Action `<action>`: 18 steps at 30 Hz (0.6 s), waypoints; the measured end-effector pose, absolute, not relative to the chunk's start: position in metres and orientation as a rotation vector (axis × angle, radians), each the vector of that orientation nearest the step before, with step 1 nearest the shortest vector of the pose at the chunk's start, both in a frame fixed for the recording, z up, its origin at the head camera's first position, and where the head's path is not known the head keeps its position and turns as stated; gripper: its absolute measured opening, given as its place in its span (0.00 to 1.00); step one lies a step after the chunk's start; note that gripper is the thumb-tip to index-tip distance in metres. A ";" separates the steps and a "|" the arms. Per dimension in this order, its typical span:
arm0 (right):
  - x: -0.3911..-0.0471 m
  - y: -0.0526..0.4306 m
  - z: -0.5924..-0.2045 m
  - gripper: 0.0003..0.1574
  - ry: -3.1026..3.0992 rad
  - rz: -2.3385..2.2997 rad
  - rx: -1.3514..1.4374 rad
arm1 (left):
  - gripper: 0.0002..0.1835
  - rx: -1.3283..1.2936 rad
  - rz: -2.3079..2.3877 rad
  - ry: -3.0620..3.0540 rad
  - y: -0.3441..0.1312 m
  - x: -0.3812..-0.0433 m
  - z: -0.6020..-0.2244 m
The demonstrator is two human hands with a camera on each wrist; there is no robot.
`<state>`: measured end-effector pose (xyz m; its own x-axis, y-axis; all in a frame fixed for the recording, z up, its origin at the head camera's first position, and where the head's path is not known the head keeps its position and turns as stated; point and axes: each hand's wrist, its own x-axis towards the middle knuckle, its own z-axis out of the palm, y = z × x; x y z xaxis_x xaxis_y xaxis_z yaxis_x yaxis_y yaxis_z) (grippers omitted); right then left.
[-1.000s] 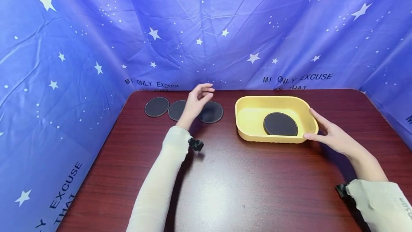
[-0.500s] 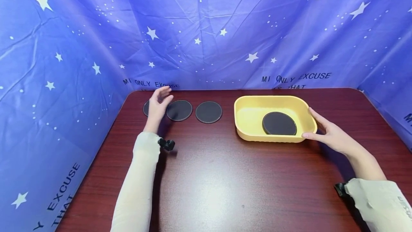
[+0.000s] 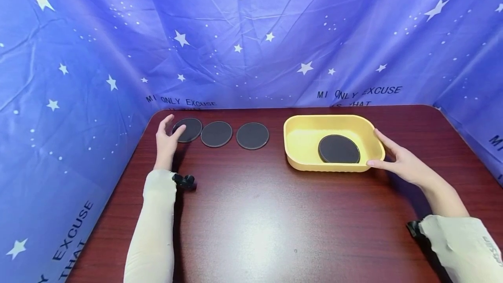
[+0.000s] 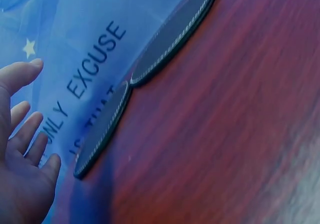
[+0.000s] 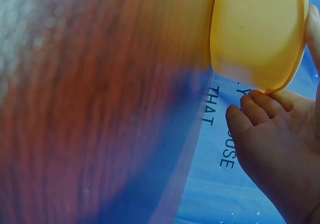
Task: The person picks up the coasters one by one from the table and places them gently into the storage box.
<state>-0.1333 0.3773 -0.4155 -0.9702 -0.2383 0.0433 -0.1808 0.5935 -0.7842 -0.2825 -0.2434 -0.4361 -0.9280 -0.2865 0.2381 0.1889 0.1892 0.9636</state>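
My left hand point(image 3: 167, 141) hovers at the left end of a row of flat black round coasters, thumb and fingers spread apart with nothing between them. Its thumb overlaps the leftmost coaster point(image 3: 191, 129) in the head view. Beside that one lie a middle coaster point(image 3: 216, 134) and a right coaster point(image 3: 253, 136). The left wrist view shows the spread fingers short of the nearest coaster point(image 4: 102, 129). At the right, my right hand point(image 3: 410, 167) grips the end of a yellow plastic bin point(image 3: 326, 168), thumb at its front corner. Inside leans another black coaster point(image 3: 339, 149).
Everything stands on a dark red wood-grain table point(image 3: 235, 213). A blue star-printed cloth point(image 3: 243, 34) rises right behind its back edge and along both sides. A black strap mount point(image 3: 184, 181) juts from the left wrist.
My left hand has moved leftward over the row, from the right coaster to the leftmost one. The right hand, the bin and the coasters stay as they were.
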 end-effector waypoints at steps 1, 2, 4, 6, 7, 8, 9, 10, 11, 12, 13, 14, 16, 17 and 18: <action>-0.134 0.377 -0.415 0.60 2.745 -1.338 -0.350 | 0.31 0.101 -1.792 -2.106 -0.246 -0.282 -0.438; -0.134 0.377 -0.415 0.60 2.746 -1.333 -0.347 | 0.32 0.112 -1.795 -2.109 -0.248 -0.281 -0.439; -0.134 0.376 -0.414 0.60 2.744 -1.332 -0.333 | 0.32 0.134 -1.797 -2.122 -0.251 -0.280 -0.442; -0.134 0.376 -0.414 0.60 2.747 -1.327 -0.319 | 0.33 0.161 -1.809 -2.134 -0.253 -0.281 -0.446; -0.134 0.375 -0.413 0.60 2.744 -1.329 -0.322 | 0.34 0.176 -1.817 -2.138 -0.255 -0.280 -0.447; -0.134 0.375 -0.414 0.59 2.742 -1.328 -0.332 | 0.35 0.191 -1.822 -2.147 -0.257 -0.280 -0.449; -0.134 0.375 -0.413 0.60 2.742 -1.328 -0.322 | 0.36 0.206 -1.830 -2.157 -0.258 -0.280 -0.450; -0.134 0.374 -0.413 0.60 2.741 -1.328 -0.321 | 0.37 0.220 -1.836 -2.173 -0.260 -0.280 -0.451; -0.134 0.374 -0.413 0.60 2.742 -1.328 -0.310 | 0.38 0.234 -1.842 -2.192 -0.261 -0.281 -0.451; -0.134 0.375 -0.413 0.60 2.739 -1.329 -0.314 | 0.40 0.247 -1.845 -2.211 -0.262 -0.281 -0.451; -0.134 0.375 -0.414 0.60 2.739 -1.329 -0.312 | 0.42 0.260 -1.851 -2.230 -0.262 -0.281 -0.451; -0.135 0.375 -0.414 0.60 2.740 -1.327 -0.308 | 0.43 0.275 -1.848 -2.259 -0.263 -0.281 -0.451; -0.134 0.376 -0.414 0.60 2.742 -1.329 -0.314 | 0.46 0.291 -1.834 -2.326 -0.264 -0.282 -0.450; -0.134 0.376 -0.415 0.60 2.743 -1.329 -0.322 | 0.47 0.296 -1.825 -2.359 -0.264 -0.282 -0.449; -0.134 0.377 -0.416 0.60 2.743 -1.329 -0.330 | 0.48 0.297 -1.814 -2.392 -0.264 -0.282 -0.448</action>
<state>-0.1341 0.3766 -0.4156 -0.9740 -0.2252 0.0253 -0.1594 0.6017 -0.7826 -0.2824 -0.2638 -0.4480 -0.9728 -0.2307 -0.0193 -0.0809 0.2606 0.9621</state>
